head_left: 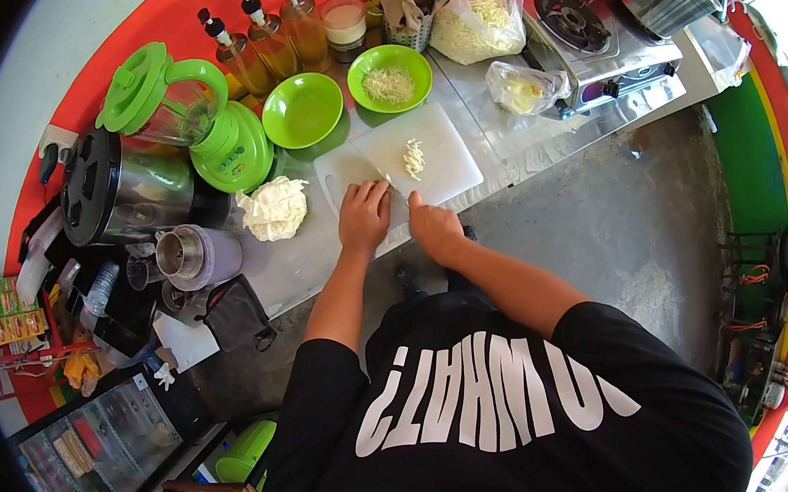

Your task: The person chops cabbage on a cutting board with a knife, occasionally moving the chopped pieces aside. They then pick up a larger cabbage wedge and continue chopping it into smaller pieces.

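Observation:
On a white cutting board (453, 148), my right hand (435, 226) grips a knife (395, 188) by its handle, the blade pointing away from me and to the left. My left hand (365, 215) rests on the board's near edge beside the blade, fingers bent and pressed together; what lies under them is hidden. A small pile of pale chopped strips (414, 159) sits on the board beyond the right hand. Left of the board lies a pale cabbage (275, 209). Behind it stand a green bowl (303, 109) and another green bowl (415, 63) holding pale shreds.
A green blender (235, 147) and oil pump bottles (272, 40) line the back left. Bags of pale shreds (483, 20) and a smaller plastic bag (526, 88) lie near the gas stove (619, 54) on the right. A steel flask (198, 255) stands at left.

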`<state>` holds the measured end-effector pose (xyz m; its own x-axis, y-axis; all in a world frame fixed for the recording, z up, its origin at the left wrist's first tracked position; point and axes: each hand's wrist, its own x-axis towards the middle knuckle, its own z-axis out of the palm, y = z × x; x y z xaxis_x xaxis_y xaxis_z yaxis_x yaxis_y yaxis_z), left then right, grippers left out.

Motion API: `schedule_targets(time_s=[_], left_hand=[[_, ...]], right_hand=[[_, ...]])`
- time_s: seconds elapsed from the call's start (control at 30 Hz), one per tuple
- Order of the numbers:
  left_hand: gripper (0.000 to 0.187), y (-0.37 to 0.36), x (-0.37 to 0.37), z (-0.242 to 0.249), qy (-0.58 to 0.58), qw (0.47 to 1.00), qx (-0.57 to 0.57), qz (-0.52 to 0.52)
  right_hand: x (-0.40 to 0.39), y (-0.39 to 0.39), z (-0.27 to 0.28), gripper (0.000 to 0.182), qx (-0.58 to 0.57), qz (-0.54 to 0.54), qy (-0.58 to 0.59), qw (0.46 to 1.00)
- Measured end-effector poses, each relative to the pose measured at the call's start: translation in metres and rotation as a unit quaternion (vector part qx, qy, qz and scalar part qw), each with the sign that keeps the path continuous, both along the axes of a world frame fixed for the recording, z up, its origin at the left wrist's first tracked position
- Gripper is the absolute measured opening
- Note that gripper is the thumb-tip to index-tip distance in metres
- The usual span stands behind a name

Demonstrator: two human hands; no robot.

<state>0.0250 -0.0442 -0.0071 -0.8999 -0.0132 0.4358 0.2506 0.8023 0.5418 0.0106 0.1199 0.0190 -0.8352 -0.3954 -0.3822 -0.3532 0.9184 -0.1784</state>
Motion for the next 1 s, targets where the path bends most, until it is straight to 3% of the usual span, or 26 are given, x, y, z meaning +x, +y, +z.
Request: schedule_targets(time_s=[0.3, 0.4, 0.67, 0.8, 1.0], left_hand=[[0.017, 0.0, -0.001, -0.001, 0.005, 1.0, 0.009, -0.001], [0.016, -0.001, -0.001, -0.004, 0.014, 1.0, 0.007, 0.001], [0.019, 0.0, 0.0, -0.003, 0.017, 1.0, -0.004, 0.001], [0.018, 0.001, -0.001, -0.003, 0.025, 1.0, 0.0, 0.007], [0.017, 0.001, -0.001, 0.0, 0.024, 1.0, 0.003, 0.009]], right_hand=[[0.002, 0.002, 0.014, 0.021, -0.035, 0.0, -0.009, 0.999], [0.001, 0.003, 0.013, 0.02, 0.016, -0.006, -0.017, 1.0], [-0.009, -0.003, 0.028, 0.016, -0.034, 0.004, -0.008, 0.999], [0.003, -0.002, 0.016, 0.015, -0.013, -0.026, -0.042, 0.999], [-0.015, -0.006, 0.012, 0.016, -0.042, 0.002, -0.001, 0.999]])
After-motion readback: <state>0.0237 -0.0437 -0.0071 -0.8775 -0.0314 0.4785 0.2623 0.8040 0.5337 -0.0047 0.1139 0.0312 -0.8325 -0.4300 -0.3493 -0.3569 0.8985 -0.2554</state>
